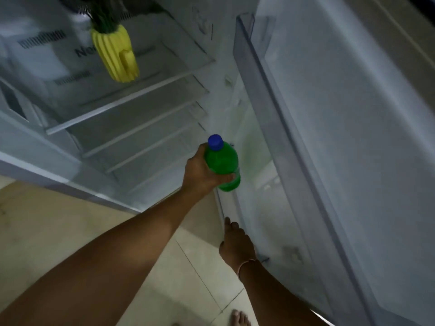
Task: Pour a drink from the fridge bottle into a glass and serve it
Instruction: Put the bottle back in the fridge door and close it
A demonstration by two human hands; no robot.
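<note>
Bottle (222, 164), green with blue cap (215, 142), upright in left hand (200, 174), fingers wrapped round its lower half, thumb across the front. It sits in the gap between fridge (131, 128) shelves and open door (341, 137), clear of both, just above the low door bin. Right hand (236, 243) rests on the door's inner edge near the bottom, fingers mostly straight and flat against it, gripping nothing I can see; thin bracelet (246, 264) at wrist. Shelves look bare, front edges jut toward the bottle. Yellow ribbed jug (115, 55) with green leaves stands on an upper shelf, well apart. Pale tiled floor (58, 220) below, open space left of the arms; toes (239, 317) at bottom edge. Dim light, slight blur.
</note>
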